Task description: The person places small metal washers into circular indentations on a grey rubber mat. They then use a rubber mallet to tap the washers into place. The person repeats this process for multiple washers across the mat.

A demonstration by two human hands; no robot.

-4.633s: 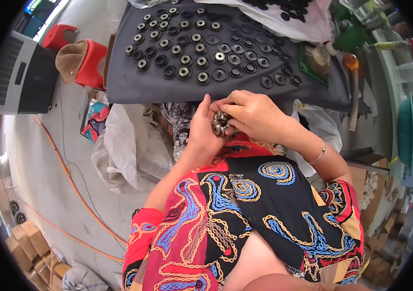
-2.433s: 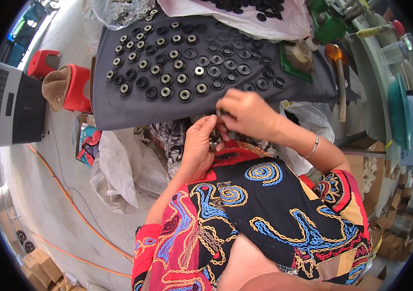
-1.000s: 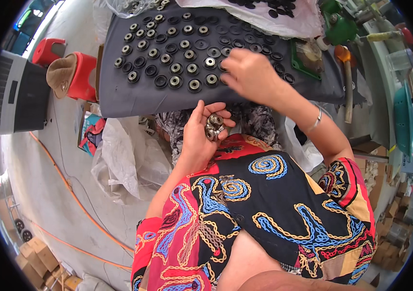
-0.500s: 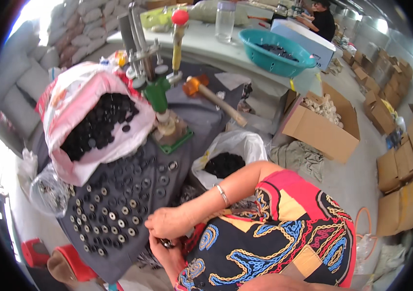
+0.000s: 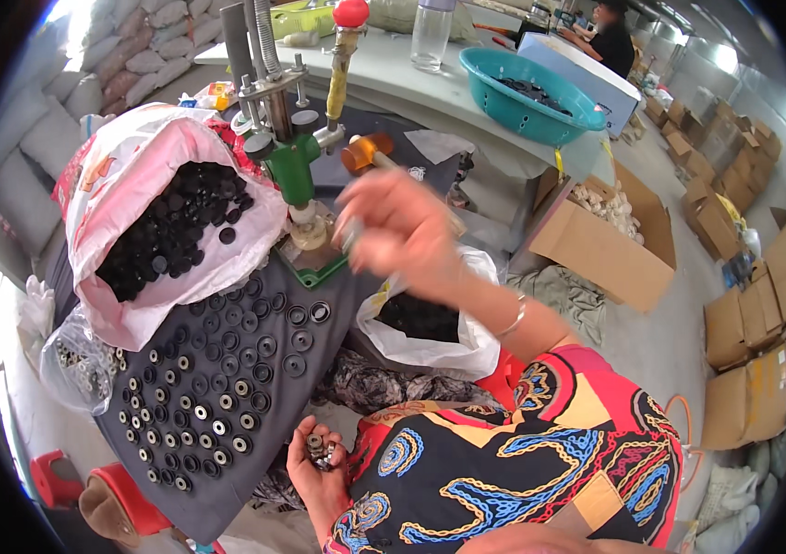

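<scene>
My left hand point(image 5: 319, 462) is low in the middle, palm up, fingers curled round several small metal rings point(image 5: 321, 447). My right hand point(image 5: 402, 235) is raised in front of the green hand press point(image 5: 296, 171), blurred by motion. Its fingers are bent together, with a small greyish thing at their tips that I cannot make out. Left of my hands, rows of black round caps point(image 5: 266, 345) lie on a dark cloth point(image 5: 296, 392); many nearer ones have metal rings in their middles. The press has a lever with a red knob point(image 5: 350, 13).
A pink-lined sack point(image 5: 102, 319) of black caps lies left of the press, beside a clear bag of metal parts point(image 5: 74, 369). An orange-headed mallet point(image 5: 367, 152), a white bag point(image 5: 476, 346), a teal basin point(image 5: 522, 97) and a cardboard box point(image 5: 596, 249) are nearby. Another person point(image 5: 607, 42) sits far back.
My right hand has left my left hand and moved up and away to the press. My left hand now shows the metal rings in its palm. The view has shifted slightly.
</scene>
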